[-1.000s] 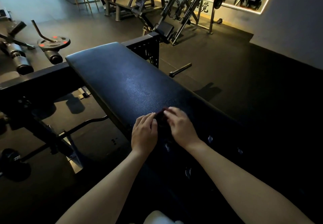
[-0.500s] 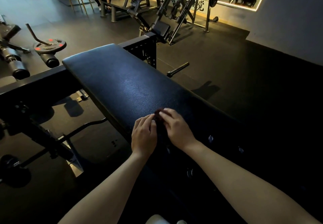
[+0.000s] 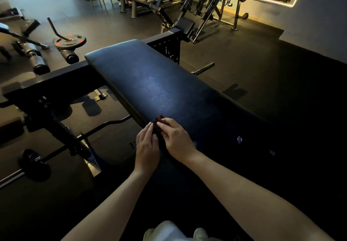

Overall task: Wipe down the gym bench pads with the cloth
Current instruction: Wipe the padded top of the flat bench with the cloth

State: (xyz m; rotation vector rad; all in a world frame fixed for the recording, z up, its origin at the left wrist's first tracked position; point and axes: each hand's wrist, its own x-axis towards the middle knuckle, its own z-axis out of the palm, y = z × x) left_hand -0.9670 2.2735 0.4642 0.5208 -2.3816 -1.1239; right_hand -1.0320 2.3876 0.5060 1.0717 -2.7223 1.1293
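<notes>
R hand [image 3: 176,139] pinches dk-red cloth [image 3: 159,119] on bench pad [image 3: 159,82], L hand [image 3: 147,145] flat, uncurled, just beside it.

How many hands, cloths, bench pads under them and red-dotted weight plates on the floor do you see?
Hands: 2 (left hand, right hand)
Cloth: 1
Bench pad: 1
Red-dotted weight plate: 1
Total: 5
</notes>
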